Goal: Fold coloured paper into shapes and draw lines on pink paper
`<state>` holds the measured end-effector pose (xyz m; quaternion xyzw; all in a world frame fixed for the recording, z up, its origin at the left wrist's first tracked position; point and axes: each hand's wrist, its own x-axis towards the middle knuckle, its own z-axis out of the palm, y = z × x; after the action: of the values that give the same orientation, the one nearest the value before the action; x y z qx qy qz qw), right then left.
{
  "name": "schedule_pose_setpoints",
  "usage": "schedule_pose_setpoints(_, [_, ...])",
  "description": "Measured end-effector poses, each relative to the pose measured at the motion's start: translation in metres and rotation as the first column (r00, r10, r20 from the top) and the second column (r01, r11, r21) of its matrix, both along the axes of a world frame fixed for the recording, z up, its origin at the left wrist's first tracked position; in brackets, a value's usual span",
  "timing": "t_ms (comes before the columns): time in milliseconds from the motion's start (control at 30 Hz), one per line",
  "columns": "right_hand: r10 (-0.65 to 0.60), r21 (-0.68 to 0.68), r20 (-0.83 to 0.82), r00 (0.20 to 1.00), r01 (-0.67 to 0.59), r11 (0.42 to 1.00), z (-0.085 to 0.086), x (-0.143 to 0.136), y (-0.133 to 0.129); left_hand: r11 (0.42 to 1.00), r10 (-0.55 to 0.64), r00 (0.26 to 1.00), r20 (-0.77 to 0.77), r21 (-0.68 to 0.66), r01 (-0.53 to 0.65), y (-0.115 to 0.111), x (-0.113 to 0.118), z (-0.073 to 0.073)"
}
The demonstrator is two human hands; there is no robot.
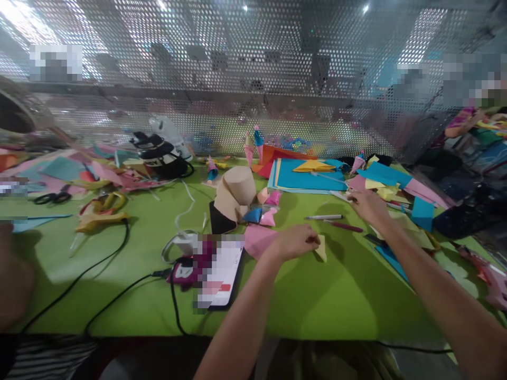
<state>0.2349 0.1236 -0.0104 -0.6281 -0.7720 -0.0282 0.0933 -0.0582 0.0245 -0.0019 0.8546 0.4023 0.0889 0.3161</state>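
- Left hand [298, 241]: fingertips pinching yellow paper [323, 250] over the green table [293, 316].
- Right hand [368, 206]: fingers at a pale stick [337, 196]; grip cannot be told.
- Silver pen [325, 217], red pen [344, 226]: between hands.

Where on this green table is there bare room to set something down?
Most room is the near tabletop between the left forearm and right forearm, below the yellow paper in the left hand. A smaller patch lies between the yellow tool, with its black cable, and the purple object. Crowded: the far-left paper pile and paper scraps beside the right hand.
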Motion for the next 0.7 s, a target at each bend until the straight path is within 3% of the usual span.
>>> schedule_pose_setpoints(233, [-0.106,-0.052,0.088,0.991,0.111,0.992,0.012,0.031,-0.037,0.999,0.008,1.000,-0.025,0.038,-0.007,-0.004,0.001,0.002])
schedule_pose_setpoints(467, [-0.150,-0.107,0.129,0.980,0.164,0.981,-0.003,0.044,-0.045,1.000,0.021,1.000,-0.012,0.004,-0.021,-0.003,-0.002,0.006])
schedule_pose_setpoints(600, [-0.147,-0.102,0.110,0.983,0.158,0.982,-0.012,0.045,-0.046,0.995,0.091,0.993,0.080,0.032,-0.094,-0.009,0.004,0.018])
schedule_pose_setpoints(700, [-0.141,-0.094,0.082,0.987,0.148,0.985,-0.019,0.048,-0.049,0.999,0.005,0.979,0.203,0.051,-0.016,-0.029,0.016,0.034])
